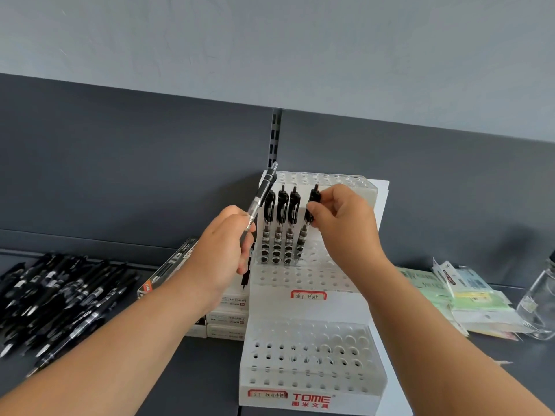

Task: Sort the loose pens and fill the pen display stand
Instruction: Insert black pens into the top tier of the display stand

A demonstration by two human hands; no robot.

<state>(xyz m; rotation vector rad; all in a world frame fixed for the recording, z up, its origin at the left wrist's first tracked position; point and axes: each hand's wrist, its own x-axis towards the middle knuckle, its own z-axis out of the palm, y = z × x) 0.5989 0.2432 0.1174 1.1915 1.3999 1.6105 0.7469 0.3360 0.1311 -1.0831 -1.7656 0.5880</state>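
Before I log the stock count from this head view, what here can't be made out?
- Loose pens: the pile overlaps and runs off the left edge, so no exact count.
- Handwritten stand labels: too small and blurry to read.
- Fourth pen's clip: covered by the right hand.
- Glass jar: cut off by the right edge.
- Pen boxes: behind the left hand.

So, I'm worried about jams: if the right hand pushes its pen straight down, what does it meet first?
Probably an open hole in the stand; the right hand holds the pen beside three seated pens, though depth is unclear.
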